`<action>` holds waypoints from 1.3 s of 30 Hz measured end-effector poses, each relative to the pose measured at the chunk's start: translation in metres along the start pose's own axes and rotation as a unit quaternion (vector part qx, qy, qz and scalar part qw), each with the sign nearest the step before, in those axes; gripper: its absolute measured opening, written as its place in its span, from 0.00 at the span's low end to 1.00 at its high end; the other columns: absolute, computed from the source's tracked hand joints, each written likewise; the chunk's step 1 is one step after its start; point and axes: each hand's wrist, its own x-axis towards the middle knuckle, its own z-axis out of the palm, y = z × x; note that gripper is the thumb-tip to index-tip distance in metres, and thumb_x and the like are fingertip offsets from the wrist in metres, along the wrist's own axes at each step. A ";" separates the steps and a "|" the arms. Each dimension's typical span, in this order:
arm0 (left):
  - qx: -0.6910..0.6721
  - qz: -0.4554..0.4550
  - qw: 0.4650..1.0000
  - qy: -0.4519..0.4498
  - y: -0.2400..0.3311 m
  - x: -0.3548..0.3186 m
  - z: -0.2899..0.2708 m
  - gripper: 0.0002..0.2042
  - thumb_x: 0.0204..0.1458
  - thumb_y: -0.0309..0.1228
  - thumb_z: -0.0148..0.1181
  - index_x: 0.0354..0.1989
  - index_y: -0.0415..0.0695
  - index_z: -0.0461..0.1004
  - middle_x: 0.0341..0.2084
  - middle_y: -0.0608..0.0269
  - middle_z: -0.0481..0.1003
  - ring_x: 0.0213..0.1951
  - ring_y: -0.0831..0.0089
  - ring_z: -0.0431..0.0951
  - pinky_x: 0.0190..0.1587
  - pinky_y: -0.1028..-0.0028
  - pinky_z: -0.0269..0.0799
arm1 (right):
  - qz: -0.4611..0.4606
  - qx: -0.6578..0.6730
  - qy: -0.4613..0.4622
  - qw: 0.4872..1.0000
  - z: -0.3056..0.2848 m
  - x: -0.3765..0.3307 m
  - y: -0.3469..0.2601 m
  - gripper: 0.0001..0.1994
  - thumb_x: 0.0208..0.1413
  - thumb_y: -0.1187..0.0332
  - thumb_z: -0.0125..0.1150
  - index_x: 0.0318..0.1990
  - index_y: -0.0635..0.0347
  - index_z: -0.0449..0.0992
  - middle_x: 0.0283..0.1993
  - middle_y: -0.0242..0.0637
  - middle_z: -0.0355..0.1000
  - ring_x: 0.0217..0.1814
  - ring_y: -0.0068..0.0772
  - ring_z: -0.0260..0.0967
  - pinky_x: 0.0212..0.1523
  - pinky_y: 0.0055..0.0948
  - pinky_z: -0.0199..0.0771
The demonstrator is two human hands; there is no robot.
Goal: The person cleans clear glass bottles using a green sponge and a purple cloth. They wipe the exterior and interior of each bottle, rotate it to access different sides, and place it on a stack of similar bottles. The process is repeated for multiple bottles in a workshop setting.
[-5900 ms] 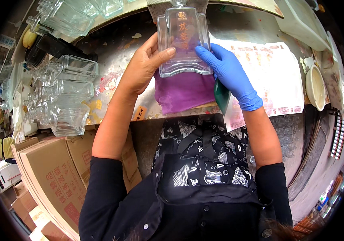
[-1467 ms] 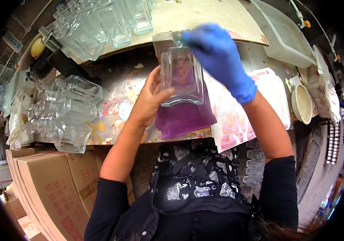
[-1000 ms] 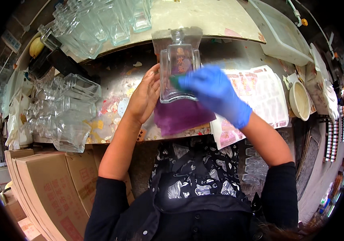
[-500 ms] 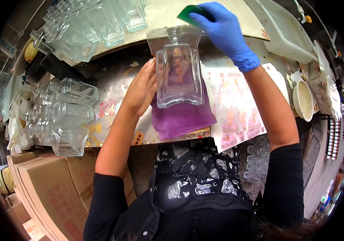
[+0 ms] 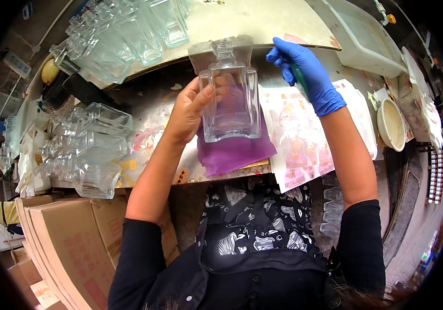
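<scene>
A clear glass bottle (image 5: pixel 231 124) with a red-gold decal lies on a purple cloth (image 5: pixel 237 157), its neck toward the far side against a ribbed greyish pad (image 5: pixel 199 56). My bare left hand (image 5: pixel 188 108) grips the bottle's left side, thumb in front; its fingers show through the glass from behind. In a blue glove, my right hand (image 5: pixel 306 72) is raised to the right of the bottle, apart from it. A flat green scraper (image 5: pixel 300 81) is tucked in its palm under curled fingers. Below that hand lie decal sheets (image 5: pixel 304 150) printed in pink and gold.
Several clear bottles (image 5: pixel 94 134) lie on the left of the table; more bottles (image 5: pixel 138 36) rest on the far board (image 5: pixel 257 23). At right are a white tub (image 5: pixel 361 49) and a cream bowl (image 5: pixel 391 124). Cardboard boxes (image 5: pixel 69 237) stand lower left. Another person (image 5: pixel 4 206) is at far left.
My right hand has come nearer and slightly right, tucking the green scraper into its palm. My left hand has moved from resting beside the bottle to gripping its side.
</scene>
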 end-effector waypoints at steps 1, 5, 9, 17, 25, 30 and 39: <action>0.004 0.012 1.000 -0.004 0.002 -0.002 0.004 0.25 0.58 0.40 0.58 0.59 0.37 0.64 0.49 0.60 0.72 0.50 0.74 0.73 0.55 0.71 0.68 | -0.006 -0.022 -0.002 1.000 0.003 -0.002 -0.003 0.17 0.61 0.54 0.54 0.34 0.60 0.78 0.26 0.27 0.69 0.15 0.15 0.59 0.16 0.16 0.57; -0.029 0.039 0.999 -0.012 0.020 -0.011 0.024 0.26 0.58 0.41 0.58 0.60 0.38 0.63 0.51 0.61 0.72 0.51 0.74 0.71 0.57 0.70 0.65 | -0.049 -0.060 -0.009 0.997 0.011 -0.021 -0.022 0.17 0.62 0.56 0.53 0.37 0.62 0.78 0.24 0.24 0.66 0.14 0.12 0.57 0.14 0.13 0.54; -0.030 0.047 0.998 -0.024 0.036 -0.015 0.047 0.26 0.58 0.41 0.58 0.60 0.38 0.63 0.51 0.61 0.72 0.51 0.74 0.71 0.57 0.71 0.65 | -0.078 -0.093 -0.002 0.993 0.006 -0.045 -0.043 0.17 0.62 0.57 0.53 0.42 0.63 0.79 0.25 0.23 0.66 0.15 0.09 0.55 0.15 0.12 0.51; 0.131 0.050 0.980 -0.141 0.034 -0.029 0.134 0.23 0.57 0.38 0.54 0.57 0.35 0.65 0.49 0.57 0.73 0.51 0.69 0.72 0.57 0.70 0.64 | -0.218 -0.244 -0.003 0.945 -0.035 -0.128 -0.074 0.23 0.55 0.48 0.61 0.49 0.57 0.78 0.43 0.33 0.77 0.45 0.25 0.73 0.47 0.24 0.71; 0.211 -0.040 0.842 -0.495 -0.055 -0.046 0.264 0.42 0.49 0.40 0.66 0.69 0.38 0.49 0.63 0.52 0.58 0.66 0.62 0.57 0.66 0.64 0.51 | -0.167 -0.306 0.229 0.909 -0.090 -0.393 0.016 0.13 0.49 0.58 0.68 0.34 0.57 0.78 0.24 0.30 0.72 0.26 0.22 0.67 0.30 0.24 0.67; 0.235 -0.087 0.841 -0.479 -0.078 -0.042 0.286 0.35 0.55 0.41 0.61 0.67 0.39 0.54 0.56 0.51 0.67 0.58 0.61 0.68 0.63 0.63 0.58 | 0.093 -0.336 0.425 0.835 -0.100 -0.517 0.150 0.11 0.50 0.59 0.67 0.35 0.55 0.77 0.29 0.34 0.76 0.28 0.30 0.74 0.31 0.26 0.71; 0.342 -0.147 0.878 -0.301 -0.086 -0.048 0.242 0.32 0.55 0.45 0.59 0.63 0.39 0.61 0.51 0.52 0.72 0.53 0.63 0.73 0.57 0.66 0.66 | 0.234 -0.348 0.548 0.724 -0.141 -0.508 0.329 0.18 0.51 0.50 0.62 0.38 0.54 0.74 0.32 0.43 0.77 0.36 0.47 0.76 0.35 0.40 0.75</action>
